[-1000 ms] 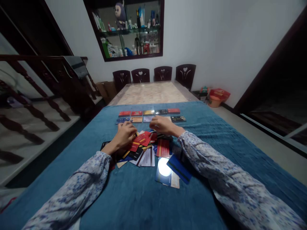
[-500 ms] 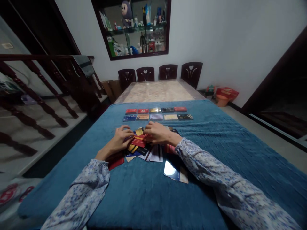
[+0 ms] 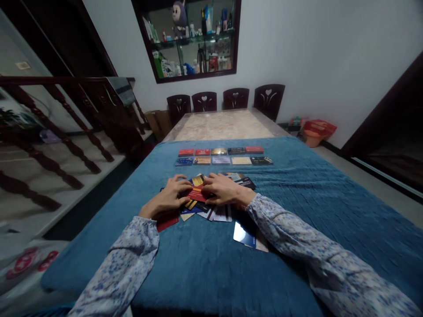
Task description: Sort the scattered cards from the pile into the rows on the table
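A loose pile of plastic cards lies on the blue cloth in front of me. On top is a red card (image 3: pixel 197 193) with a yellow stripe. My left hand (image 3: pixel 168 196) has its bent fingers closed on this card's left end. At the right end, my right hand (image 3: pixel 224 189) grips it with curled fingers and covers part of the pile. Fanned out beneath are black, gold, blue and white cards (image 3: pixel 222 214). Another red card (image 3: pixel 168 221) shows below my left wrist. A black card (image 3: pixel 246 182) pokes out beyond my right hand.
Two rows of cards or small card stacks stand farther back, including a white-lilac one (image 3: pixel 221 160). A shiny blue-and-white card (image 3: pixel 245 234) lies near my right forearm. The blue cloth (image 3: pixel 205 264) covers the table's near part; chairs (image 3: pixel 204 102) line its far end.
The whole view has shifted slightly, so everything appears farther right. Both hands stay at the red card, with my right fingers a little differently curled around its end.
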`<act>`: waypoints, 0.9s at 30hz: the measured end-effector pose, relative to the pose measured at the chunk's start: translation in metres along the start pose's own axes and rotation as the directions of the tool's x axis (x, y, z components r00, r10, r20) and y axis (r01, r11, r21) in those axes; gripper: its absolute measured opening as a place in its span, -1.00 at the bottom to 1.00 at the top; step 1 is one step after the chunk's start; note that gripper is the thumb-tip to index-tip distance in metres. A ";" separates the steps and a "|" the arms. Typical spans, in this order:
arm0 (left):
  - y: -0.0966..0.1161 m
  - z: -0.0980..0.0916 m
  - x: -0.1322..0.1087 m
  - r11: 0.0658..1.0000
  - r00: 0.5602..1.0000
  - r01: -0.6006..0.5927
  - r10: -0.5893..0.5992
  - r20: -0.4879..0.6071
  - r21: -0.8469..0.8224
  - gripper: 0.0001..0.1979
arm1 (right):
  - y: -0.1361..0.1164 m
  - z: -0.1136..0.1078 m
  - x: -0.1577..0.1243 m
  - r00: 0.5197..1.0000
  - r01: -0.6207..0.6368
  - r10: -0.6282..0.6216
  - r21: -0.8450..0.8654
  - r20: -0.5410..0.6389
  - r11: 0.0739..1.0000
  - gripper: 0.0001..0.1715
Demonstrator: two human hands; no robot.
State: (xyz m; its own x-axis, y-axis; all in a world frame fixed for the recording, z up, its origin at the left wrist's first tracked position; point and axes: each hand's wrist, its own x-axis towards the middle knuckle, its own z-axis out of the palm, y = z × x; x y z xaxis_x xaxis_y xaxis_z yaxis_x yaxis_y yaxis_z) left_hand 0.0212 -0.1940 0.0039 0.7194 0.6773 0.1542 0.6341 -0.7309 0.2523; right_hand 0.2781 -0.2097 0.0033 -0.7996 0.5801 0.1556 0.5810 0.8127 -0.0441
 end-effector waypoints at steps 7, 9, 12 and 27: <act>0.001 -0.001 -0.001 1.000 1.000 -0.018 0.018 -0.013 -0.013 -0.70 | 0.004 0.003 -0.001 0.996 0.077 -0.079 -0.051 -0.043 0.996 -0.72; 0.001 -0.001 -0.002 0.999 1.000 -0.015 0.015 -0.013 -0.030 -0.70 | 0.007 0.004 -0.001 0.993 0.099 -0.102 -0.042 -0.060 0.994 -0.74; 0.000 -0.002 -0.003 0.998 0.999 -0.026 0.024 -0.035 -0.057 -0.73 | 0.010 0.004 -0.002 0.990 0.121 -0.122 -0.018 -0.077 0.992 -0.76; -0.003 0.010 0.013 0.995 0.956 -0.080 0.092 -0.280 0.055 -0.74 | 0.020 0.011 0.002 0.949 -0.101 0.087 -0.033 -0.302 0.994 -0.75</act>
State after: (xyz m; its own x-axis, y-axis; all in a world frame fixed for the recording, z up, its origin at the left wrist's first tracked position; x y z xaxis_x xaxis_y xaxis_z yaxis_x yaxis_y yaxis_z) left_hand 0.0317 -0.1840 -0.0046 0.6663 0.6035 0.4381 0.5893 -0.7861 0.1865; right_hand 0.2863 -0.1921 -0.0081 -0.6627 0.6045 0.4421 0.6639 0.7473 -0.0267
